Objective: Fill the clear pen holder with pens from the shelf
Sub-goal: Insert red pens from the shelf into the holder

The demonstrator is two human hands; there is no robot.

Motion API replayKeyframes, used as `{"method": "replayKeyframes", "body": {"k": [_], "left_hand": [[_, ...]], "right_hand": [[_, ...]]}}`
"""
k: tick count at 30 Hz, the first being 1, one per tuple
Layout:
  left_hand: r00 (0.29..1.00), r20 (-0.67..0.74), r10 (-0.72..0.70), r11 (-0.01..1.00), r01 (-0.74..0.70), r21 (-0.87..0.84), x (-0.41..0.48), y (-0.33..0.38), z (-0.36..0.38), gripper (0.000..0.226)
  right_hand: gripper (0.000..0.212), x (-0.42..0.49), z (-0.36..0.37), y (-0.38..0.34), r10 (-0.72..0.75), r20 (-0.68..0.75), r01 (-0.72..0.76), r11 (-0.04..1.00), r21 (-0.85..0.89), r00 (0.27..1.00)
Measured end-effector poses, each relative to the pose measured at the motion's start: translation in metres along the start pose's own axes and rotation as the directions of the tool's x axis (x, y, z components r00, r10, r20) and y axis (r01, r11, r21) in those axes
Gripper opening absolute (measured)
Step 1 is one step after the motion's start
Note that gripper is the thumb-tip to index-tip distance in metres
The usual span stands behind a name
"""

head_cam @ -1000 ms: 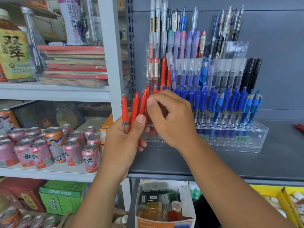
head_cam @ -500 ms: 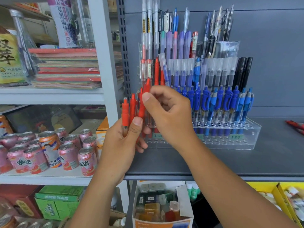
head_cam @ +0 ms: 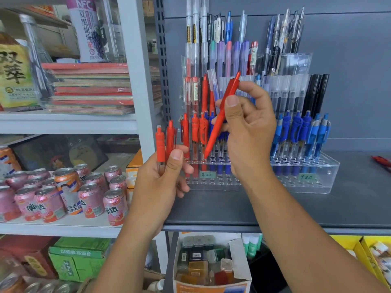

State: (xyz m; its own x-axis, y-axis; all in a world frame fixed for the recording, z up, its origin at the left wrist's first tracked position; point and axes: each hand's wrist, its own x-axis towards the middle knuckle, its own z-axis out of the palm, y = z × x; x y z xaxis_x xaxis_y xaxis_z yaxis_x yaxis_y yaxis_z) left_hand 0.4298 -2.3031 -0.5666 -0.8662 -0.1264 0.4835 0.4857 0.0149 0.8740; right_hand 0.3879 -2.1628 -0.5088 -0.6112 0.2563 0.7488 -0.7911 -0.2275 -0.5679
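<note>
Left hand (head_cam: 160, 187) grips 2 pens (head_cam: 160, 144) — ends hidden; right hand (head_cam: 251, 134) pinches red pen (head_cam: 215, 132)

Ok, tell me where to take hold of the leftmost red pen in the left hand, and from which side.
Pinch the leftmost red pen by its red upper barrel, coming from above. It stands upright with its top clear above the left hand, whose thumb and fingers wrap the lower barrel, so only the top is free.

pink drink cans (head_cam: 115, 206) clustered on white shelf (head_cam: 63, 227), orange can (head_cam: 67, 187) among them | stack of red-edged notebooks (head_cam: 91, 89) one shelf up, tea bottle (head_cam: 14, 77) beside | green carton (head_cam: 78, 259) below | open cardboard box (head_cam: 241, 265) of small bottles | yellow bin (head_cam: 357, 248) far right
</note>
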Motion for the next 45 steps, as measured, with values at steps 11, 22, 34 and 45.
{"method": "replayKeyframes", "body": {"k": [11,22,34,45], "left_hand": [[1.000,-0.013,0.006,1.000,-0.006,0.005,-0.001,0.000,-0.001,0.028],[1.000,-0.019,0.009,1.000,-0.008,0.013,-0.001,0.001,0.000,0.028],[1.000,-0.027,0.009,1.000,-0.008,0.016,-0.001,0.002,0.000,0.031],[0.999,-0.043,0.025,1.000,-0.025,0.015,-0.002,0.003,0.000,0.027]], "right_hand": [[0.034,-0.005,0.000,0.007,-0.162,-0.008,0.150,0.928,-0.342,0.987],[0.039,-0.007,0.001,0.014,-0.132,0.132,0.184,0.806,-0.562,0.982],[0.023,-0.010,0.001,0.018,-0.155,0.142,0.210,0.703,-0.680,0.978],[0.020,-0.012,0.001,0.018,-0.212,0.154,0.258,0.662,-0.704,0.965]]}}
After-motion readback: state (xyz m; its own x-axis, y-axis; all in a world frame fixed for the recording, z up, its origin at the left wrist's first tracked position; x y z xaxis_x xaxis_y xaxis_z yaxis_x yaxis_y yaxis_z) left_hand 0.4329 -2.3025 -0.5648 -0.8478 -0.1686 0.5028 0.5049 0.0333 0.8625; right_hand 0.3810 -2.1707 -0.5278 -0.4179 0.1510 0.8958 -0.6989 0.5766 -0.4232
